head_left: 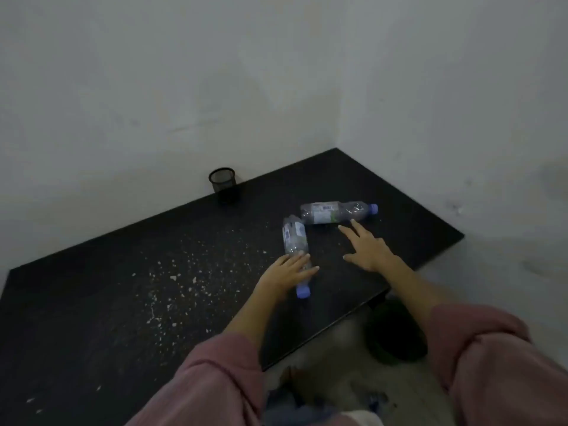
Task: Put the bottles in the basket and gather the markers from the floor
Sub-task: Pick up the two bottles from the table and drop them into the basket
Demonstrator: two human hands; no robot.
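On the right half of the dark table (pixel 92 302), two clear plastic bottles with blue caps lie on their sides, their bases almost touching so that they form an angle. The nearer bottle (pixel 295 250) has its long axis running near to far, cap toward the person; the left hand (pixel 287 273) rests over its neck end with the fingers spread and laid across it, touching but not visibly curled under it, so this reads as a cover and not yet a full grasp. The farther bottle (pixel 336 212) lies left to right, cap pointing right, just beyond the right hand (pixel 367 247). That hand is open, fingers splayed and stretched forward, the longest fingertip at or just short of the bottle's near side; I cannot tell whether it touches. Each hand is therefore the nearer one to its own bottle, and the right hand would need to come across the bottle's long axis to close around its middle. A black mesh cup (pixel 222 182) stands upright at the far edge by the wall, well apart from both bottles. Below the table's right near edge sits a dark round thing (pixel 395 333) on the floor, possibly the basket, too dim to be sure. No markers are clearly visible.
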